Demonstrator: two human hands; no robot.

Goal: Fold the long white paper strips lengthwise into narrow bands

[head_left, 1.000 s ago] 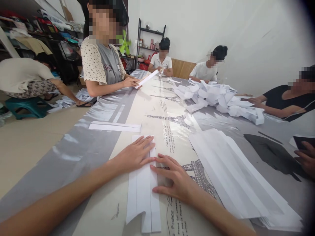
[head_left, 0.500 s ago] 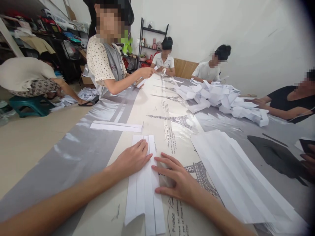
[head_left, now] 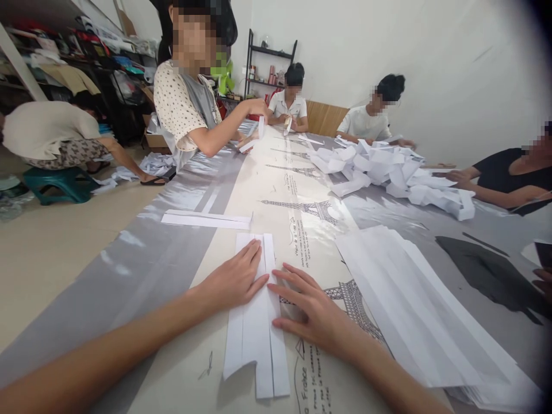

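Note:
A sheet of white paper (head_left: 254, 336), folded lengthwise into long strips, lies on the printed tablecloth (head_left: 190, 368) in front of me. My left hand (head_left: 237, 275) rests flat on its upper part, fingers stretched forward and side by side. At the sheet's right edge is my right hand (head_left: 313, 305), its fingers spread and their tips touching the folded edge. The lower left corner of the sheet curls up off the table. Beyond my left hand lies a narrow folded paper strip (head_left: 207, 219).
A stack of white paper (head_left: 414, 310) lies to my right. Farther off is a heap of folded paper (head_left: 375, 167). A dark flat sheet (head_left: 487, 270) lies at the far right. Several people sit or stand around the table; one crouches on a green stool (head_left: 60, 185).
The folded sheet has shifted slightly away from me and its strips lie closer together. Both hands stay on it. The standing person's hand has risen with a paper strip.

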